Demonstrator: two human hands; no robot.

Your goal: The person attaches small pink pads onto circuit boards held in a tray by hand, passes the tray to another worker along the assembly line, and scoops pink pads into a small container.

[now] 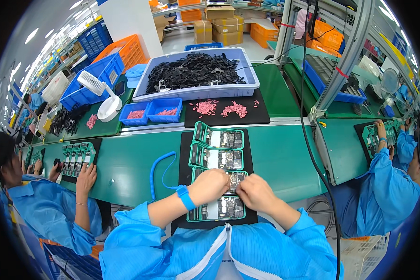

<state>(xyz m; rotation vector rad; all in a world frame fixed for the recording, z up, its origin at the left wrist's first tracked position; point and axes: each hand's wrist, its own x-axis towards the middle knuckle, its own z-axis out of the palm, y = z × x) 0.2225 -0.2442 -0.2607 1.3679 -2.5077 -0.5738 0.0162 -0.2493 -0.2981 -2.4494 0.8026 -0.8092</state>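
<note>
Several green-framed trays with dark circuit boards lie in a column on a black mat before me. Over the third board from the top, my left hand is closed, its fingertips bent down at the board's middle; a blue wrist strap is on that arm. My right hand is closed too, its fingertips at the right edge of the same board. Whatever either hand pinches is hidden by the fingers. Beyond, small pink pieces lie in two heaps on another black mat.
A large pale bin of black plastic parts stands at the back, with two small blue boxes of pink pieces before it. A coiled blue cord and a hanging black cable flank the work. Co-workers sit at both sides.
</note>
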